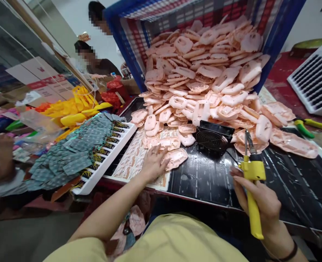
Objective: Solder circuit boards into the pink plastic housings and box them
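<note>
My left hand (153,164) lies with fingers spread at the table's front, its fingertips touching a pale pink plastic shell (177,158). Another shell (165,142) lies just beyond the fingers. My right hand (264,203) is wrapped around a yellow soldering gun (253,170), held upright with its metal tip pointing up and away from me. Behind the gun's tip more pink shells (263,129) lie loose. Between my hands, a small black fan (214,138) stands on the black table mat (196,178).
A blue-framed crate (126,47) lies tipped, spilling a heap of pink shells (204,76). Left are green circuit boards (73,149) beside a white rack (106,162), and yellow parts (79,109). Pliers (319,125) and a white slotted box (313,78) are right. People sit beyond.
</note>
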A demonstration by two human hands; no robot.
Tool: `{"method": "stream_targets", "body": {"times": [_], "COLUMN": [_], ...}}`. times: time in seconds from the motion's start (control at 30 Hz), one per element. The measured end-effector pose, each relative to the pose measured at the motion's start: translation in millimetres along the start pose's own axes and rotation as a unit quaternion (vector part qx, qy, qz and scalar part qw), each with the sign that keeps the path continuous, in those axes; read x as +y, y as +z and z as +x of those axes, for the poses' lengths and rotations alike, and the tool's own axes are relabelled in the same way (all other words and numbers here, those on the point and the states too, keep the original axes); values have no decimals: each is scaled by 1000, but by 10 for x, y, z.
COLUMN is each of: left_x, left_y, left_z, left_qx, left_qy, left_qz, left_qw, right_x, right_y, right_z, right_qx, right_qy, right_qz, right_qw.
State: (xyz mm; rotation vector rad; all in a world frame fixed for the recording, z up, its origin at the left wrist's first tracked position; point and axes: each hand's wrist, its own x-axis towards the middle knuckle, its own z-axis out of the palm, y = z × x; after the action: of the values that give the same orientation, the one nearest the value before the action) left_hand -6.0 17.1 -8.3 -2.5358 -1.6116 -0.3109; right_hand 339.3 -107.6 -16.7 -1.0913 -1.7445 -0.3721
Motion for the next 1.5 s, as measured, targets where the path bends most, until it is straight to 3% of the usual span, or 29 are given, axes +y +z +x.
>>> {"method": "stream_targets", "body": {"times": [0.1,0.2,0.37,0.6,0.73,0.97,1.1,1.2,1.4,1.5], "left_x": [161,84,-91,0,34,50,44,57,138,153], "left_y": [-16,40,180,143,122,108,93,38,-236,-368], "left_z": [-82,-85,-127,-141,-142,-141,-165,-253,-576,-479], "left_qx": [37,82,22,20,26,77,97,96,26,43], "left_qy": [28,-38,-84,-98,-73,-63,-25,46,200,209], "left_qz": [-22,6,19,40,36,36,27,34,1,-19], "left_qw": [999,996,996,994,996,994,995,994,979,977], "right_x": [44,70,99,134,129,73,88,89,-37,-37], "right_y": [41,60,-7,-86,-56,18,88,108,182,333], "right_z": [-10,-57,-118,-51,-62,-163,-223,-222,34,171], "right_qx": [1,-5,-35,-41,-50,-7,-7,-38,-176,-247], "right_qy": [13,52,72,90,74,17,7,-16,-94,-138], "right_qz": [17,87,194,272,259,156,93,51,62,51], "right_qw": [1000,995,978,957,962,988,996,998,978,958]}}
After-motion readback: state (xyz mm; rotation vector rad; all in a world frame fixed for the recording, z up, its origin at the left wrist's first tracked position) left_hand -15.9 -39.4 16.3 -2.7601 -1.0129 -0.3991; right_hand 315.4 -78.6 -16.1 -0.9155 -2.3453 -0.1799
